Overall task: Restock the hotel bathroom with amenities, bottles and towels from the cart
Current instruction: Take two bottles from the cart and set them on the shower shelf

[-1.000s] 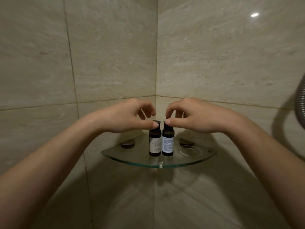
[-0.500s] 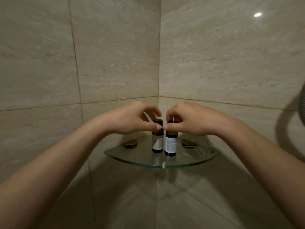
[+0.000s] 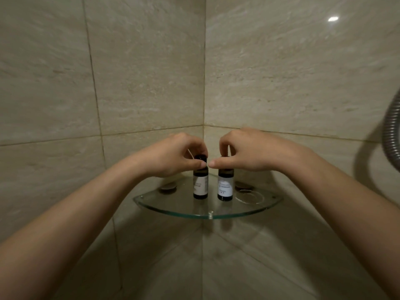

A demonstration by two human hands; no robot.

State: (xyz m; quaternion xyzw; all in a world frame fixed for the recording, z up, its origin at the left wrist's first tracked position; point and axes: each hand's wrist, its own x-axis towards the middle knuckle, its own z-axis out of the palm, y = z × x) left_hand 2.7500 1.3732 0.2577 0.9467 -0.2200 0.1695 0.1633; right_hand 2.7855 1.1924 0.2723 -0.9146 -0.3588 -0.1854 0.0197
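Left hand: the left hand (image 3: 173, 156) reaches in from the lower left with a nearly level forearm. Its thumb and curled fingers pinch the dark cap of the left bottle (image 3: 200, 185).
Right hand: the right hand (image 3: 249, 152) mirrors it from the right, knuckles up and fingers curled down over the top of the right bottle (image 3: 225, 186). It holds the cap, which it hides.
Thumbs: the two thumb tips point at each other, just apart, above the gap between the bottles.
Shelf: the glass corner shelf (image 3: 173, 205) is fixed where the two tiled walls meet, with a curved front edge.
Bottle place: both stand upright on the middle of the shelf, side by side with a narrow gap, set back from the front edge.
Open room: there is bare glass to the left and right of the pair, out to the round mounts (image 3: 167, 188) near each wall. The walls close in behind, and the space in front of the shelf is open.
Right edge: a metal shower hose (image 3: 391, 137) hangs well apart from the shelf.
Bottle look: small, dark and cylindrical, each with a pale label. The print is too small to read.
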